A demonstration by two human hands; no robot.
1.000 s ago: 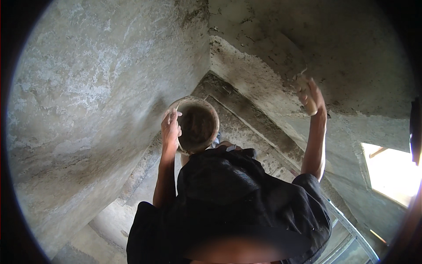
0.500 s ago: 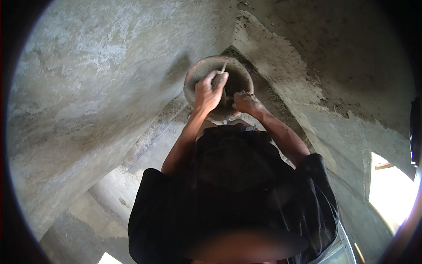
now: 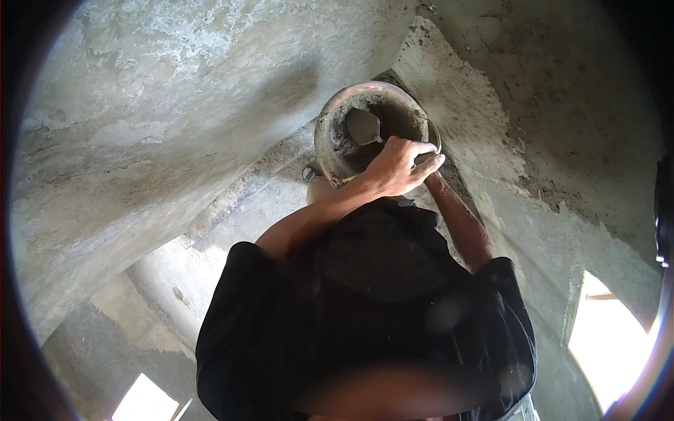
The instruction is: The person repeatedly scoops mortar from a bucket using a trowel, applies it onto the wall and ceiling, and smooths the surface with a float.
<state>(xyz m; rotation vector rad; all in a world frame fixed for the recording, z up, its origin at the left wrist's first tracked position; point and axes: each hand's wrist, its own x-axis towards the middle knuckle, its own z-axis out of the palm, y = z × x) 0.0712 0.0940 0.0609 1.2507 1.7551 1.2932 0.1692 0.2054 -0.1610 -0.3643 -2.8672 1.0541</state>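
Observation:
A round mortar-crusted bucket [image 3: 321, 144] stands in front of me, with wet grey mortar inside. Over its opening lies the flat blade of a trowel [image 3: 363, 126]; its neck runs back beneath my left hand [image 3: 394, 168]. That hand reaches across to the right rim, its thumb and fingers closed around the thin bucket handle [image 3: 438, 135], which hangs over the right side. My right hand [image 3: 432, 180] is mostly covered by the left one, only its wrist side showing. It lines up with the trowel's neck, though its fingers are hidden.
A rough plastered wall [image 3: 175, 126] rises at the left and another wall [image 3: 456, 91] at the right, meeting in a corner just beyond the bucket. Bright openings [image 3: 611, 344] show at the lower right and lower left. Pale floor [image 3: 246, 214] lies left of my body.
My left hand has swung from above the bucket to its right rim, bringing the handle down to that side. The trowel blade now shows face up, and the left hand covers the right.

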